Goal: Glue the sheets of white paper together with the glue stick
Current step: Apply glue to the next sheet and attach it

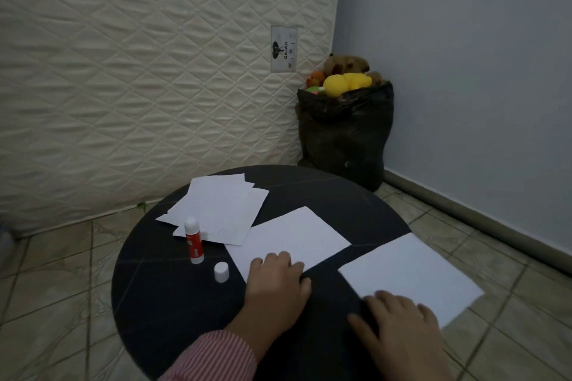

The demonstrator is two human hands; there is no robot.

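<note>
On the round black counter (173,297), the left hand (277,281) and right hand (399,318) rest with flat, spread fingers on two separate sheets of white paper (294,235), with the uncapped glue stick (193,240) standing just left of them, so gluing seems next: picking up the stick.

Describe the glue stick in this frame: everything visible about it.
The glue stick stands upright on the dark round table, uncapped, its whitish glue tip exposed on top. The body looks like white plastic with a red label. Its white cap stands separately on the table, nearer the person. The stick rises in front of the loose paper stack; neither hand touches it.
</note>
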